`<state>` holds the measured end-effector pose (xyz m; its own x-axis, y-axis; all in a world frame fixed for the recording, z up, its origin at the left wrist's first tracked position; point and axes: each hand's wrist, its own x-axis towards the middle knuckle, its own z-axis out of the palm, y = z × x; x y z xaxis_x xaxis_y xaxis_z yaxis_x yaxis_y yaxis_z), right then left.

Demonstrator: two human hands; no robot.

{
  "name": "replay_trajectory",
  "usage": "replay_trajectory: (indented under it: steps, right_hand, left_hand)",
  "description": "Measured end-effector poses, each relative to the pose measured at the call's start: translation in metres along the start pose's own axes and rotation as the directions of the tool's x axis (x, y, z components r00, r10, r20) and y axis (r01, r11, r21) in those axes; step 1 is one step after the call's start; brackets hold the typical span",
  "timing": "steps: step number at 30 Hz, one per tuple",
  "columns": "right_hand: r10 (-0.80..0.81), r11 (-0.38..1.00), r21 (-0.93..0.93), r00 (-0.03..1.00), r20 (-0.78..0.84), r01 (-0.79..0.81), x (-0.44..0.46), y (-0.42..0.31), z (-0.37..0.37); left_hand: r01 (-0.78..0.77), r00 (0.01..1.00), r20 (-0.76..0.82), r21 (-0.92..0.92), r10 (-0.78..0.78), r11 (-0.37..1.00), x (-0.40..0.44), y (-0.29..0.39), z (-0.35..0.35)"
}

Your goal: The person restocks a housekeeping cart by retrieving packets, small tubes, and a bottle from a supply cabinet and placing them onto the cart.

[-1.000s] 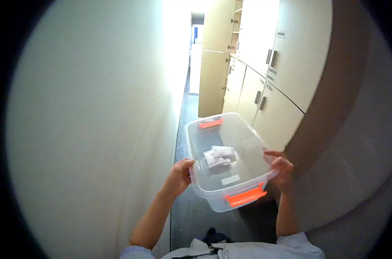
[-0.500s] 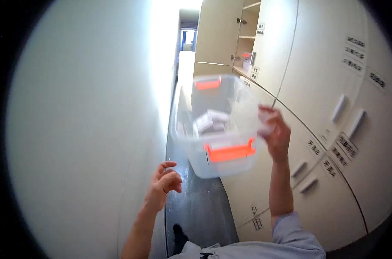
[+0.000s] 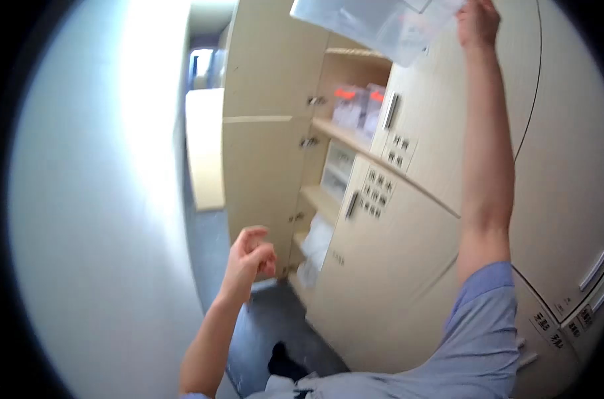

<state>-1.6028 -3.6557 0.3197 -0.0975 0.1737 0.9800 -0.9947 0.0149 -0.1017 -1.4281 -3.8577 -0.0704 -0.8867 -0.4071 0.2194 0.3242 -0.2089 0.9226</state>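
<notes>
My right hand (image 3: 478,23) is raised at the top right, its fingers closed on the edge of a clear plastic bin (image 3: 375,25). The bin is tilted and partly cut off by the upper frame edge, so its inside cannot be seen. Lower down, my left hand (image 3: 254,251) holds nothing, with its fingers loosely curled and apart, in front of an open cabinet door (image 3: 259,173). Behind and below the bin, the open cabinet's shelf (image 3: 342,130) bears small clear boxes (image 3: 350,106) with orange clips.
A pale wall (image 3: 96,199) runs along the left. Closed, labelled cabinet doors (image 3: 388,266) line the right. Lower shelves hold clear drawers (image 3: 337,169) and white bags (image 3: 317,239). A dark floor (image 3: 275,319) lies below, with a pale cabinet (image 3: 205,149) farther back.
My left hand has let go of the bin. My right hand has lifted the bin up toward the top of the view. The open cabinet now appears nearer.
</notes>
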Motion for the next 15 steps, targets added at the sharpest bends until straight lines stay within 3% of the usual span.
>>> replay_trajectory:
  steps: [1,3,4,5,8,10,15]
  right_hand:
    - [-0.101,0.987,0.125,0.995,-0.006,0.101,0.024,0.043,0.014]
    - [-0.155,0.974,0.156,0.985,-0.074,0.165,0.040,0.086,0.042]
    - [-0.313,0.946,0.049,0.941,-0.127,0.322,0.038,0.089,0.060]
    - [-0.240,0.960,0.122,0.966,-0.101,0.251,0.036,0.104,0.073]
    - [-0.193,0.977,0.076,0.979,-0.073,0.198,0.049,0.153,0.123]
    - [-0.213,0.973,-0.123,0.968,-0.131,0.198,0.064,0.198,0.151]
    - [-0.445,0.806,-0.463,0.894,-0.059,0.370,0.067,0.286,0.193]
  left_hand:
    - [-0.007,0.999,0.036,0.043,0.005,0.999,0.034,-0.012,-0.006]
    - [0.038,0.991,0.127,0.076,-0.048,0.996,0.097,-0.030,-0.016]
    - [0.057,0.973,0.216,0.122,-0.083,0.991,0.129,-0.035,-0.025]
    - [0.092,0.959,0.258,0.116,-0.119,0.989,0.153,-0.034,-0.032]
    - [0.051,0.960,0.265,0.155,-0.091,0.987,0.215,-0.033,-0.066]
    - [0.056,0.988,0.142,0.081,-0.067,0.995,0.257,-0.032,-0.090]
    - [0.142,0.956,0.254,0.028,-0.144,0.990,0.374,-0.089,-0.117]
